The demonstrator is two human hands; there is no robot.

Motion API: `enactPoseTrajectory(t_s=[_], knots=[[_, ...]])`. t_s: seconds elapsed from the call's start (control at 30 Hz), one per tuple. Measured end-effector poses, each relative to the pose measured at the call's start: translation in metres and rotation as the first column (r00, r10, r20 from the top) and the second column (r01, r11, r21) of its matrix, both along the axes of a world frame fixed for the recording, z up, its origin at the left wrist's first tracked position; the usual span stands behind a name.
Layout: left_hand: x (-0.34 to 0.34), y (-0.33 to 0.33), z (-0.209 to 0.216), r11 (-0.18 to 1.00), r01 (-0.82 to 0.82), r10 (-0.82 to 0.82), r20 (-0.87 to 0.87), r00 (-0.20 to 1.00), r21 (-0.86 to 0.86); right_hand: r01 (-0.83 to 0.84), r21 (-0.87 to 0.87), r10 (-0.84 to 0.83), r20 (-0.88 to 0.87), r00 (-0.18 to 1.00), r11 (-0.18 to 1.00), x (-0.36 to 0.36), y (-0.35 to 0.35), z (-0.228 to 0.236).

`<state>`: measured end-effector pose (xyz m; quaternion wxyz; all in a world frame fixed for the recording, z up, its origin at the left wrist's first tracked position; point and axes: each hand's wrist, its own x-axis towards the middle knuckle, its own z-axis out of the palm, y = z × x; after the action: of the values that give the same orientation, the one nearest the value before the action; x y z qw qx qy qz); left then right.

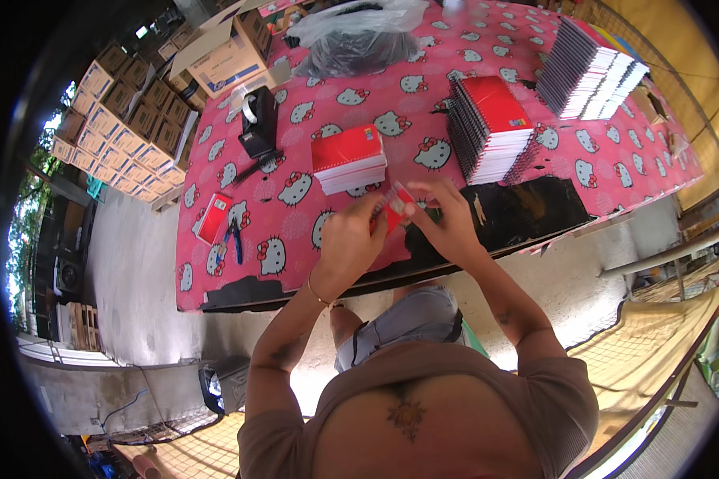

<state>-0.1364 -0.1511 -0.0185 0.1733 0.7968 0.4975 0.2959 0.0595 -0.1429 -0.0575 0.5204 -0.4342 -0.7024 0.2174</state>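
Note:
Over the table's front edge, both my hands hold a small red-covered notebook (393,214), partly hidden by fingers and blurred. My left hand (351,239) grips it from the left. At its right side, the fingers of my right hand (447,219) close on the edge. Just beyond lies a stack of red-covered notebooks (349,158) with no visible spiral on the edge facing me. A taller stack of spiral-bound red notebooks (495,120) stands to the right. Blue-handled pliers (236,241) and a single red notebook (214,218) lie on the left.
A pink patterned cloth (295,263) covers the table, with a torn black patch (527,211) in front. A black tape dispenser (260,128), black spiral wires (257,166), a plastic bag (355,48) and another notebook stack (575,72) occupy it. Cartons (128,120) are piled at left.

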Motion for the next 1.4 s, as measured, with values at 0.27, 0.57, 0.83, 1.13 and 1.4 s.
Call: enactPoseTrajectory(t_s=[0.27, 0.57, 0.83, 1.13, 1.4], knots=[[0.076, 0.098, 0.066, 0.825, 0.315, -0.412, 0.12, 0.903, 0.469, -0.377, -0.235, 0.042, -0.8, 0.599, 0.896, 0.066, 0.004, 0.092], [0.175, 0.212, 0.062, 0.836, 0.315, -0.387, 0.075, 0.919, 0.449, 0.334, -0.085, -0.31, 0.209, 0.927, 0.939, 0.179, 0.109, 0.101], [0.127, 0.175, 0.035, 0.948, 0.179, -0.299, 0.545, 0.784, 0.263, 0.477, 0.063, -0.481, 0.137, 0.866, 0.877, 0.202, 0.09, 0.074], [-0.052, 0.109, -0.03, 0.909, 0.121, -0.071, -0.138, 0.988, 0.398, 0.118, 0.328, -0.11, -0.043, 0.993, 0.937, 0.086, 0.016, 0.085], [-0.031, 0.057, -0.015, 0.845, 0.161, -0.034, -0.249, 0.968, 0.51, -0.136, 0.065, 0.146, -0.184, 0.972, 0.989, 0.01, 0.029, -0.001]])
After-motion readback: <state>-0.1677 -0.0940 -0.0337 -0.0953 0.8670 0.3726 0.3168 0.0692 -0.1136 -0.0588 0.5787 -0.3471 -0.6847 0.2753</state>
